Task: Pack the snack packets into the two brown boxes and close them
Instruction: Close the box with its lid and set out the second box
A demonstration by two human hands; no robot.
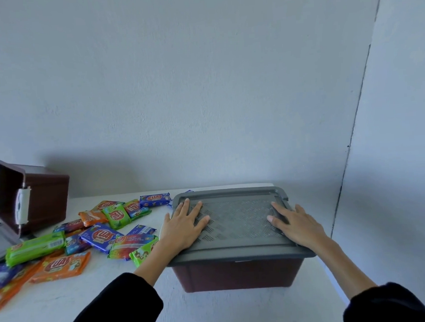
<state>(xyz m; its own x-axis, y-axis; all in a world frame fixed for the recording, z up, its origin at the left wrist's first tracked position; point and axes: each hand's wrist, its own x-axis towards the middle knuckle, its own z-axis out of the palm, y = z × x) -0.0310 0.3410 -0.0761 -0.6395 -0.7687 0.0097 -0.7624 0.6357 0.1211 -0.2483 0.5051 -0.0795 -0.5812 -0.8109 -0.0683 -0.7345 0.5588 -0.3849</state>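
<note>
Two hands lie flat on the grey lid (pixel 235 221) of the near brown box (pixel 238 275), which stands upright on the white table (pixel 216 315), right of centre. Left hand (pixel 183 227): fingers straight and spread, palm down on the lid's left side, holding nothing. Right hand (pixel 295 224): the same on the right side. The lid appears seated on the rim all round; whether any catches are engaged cannot be told. The second brown box (pixel 44 196) lies tipped on its side at far left, lidless, with a white latch (pixel 22 206) showing. Snack packets (pixel 99 236) in green, orange and blue lie in a loose heap on the table between the two boxes. Contents of the near box are hidden.

Handling assessment: the packets are judged light, soft and slippery in film wrappers, with contents likely brittle. Take them flat across the middle, several at once, without squeezing. The boxes look to be rigid plastic, so grip them by the rim. The lid is best pressed near its edges and corners to close.
</note>
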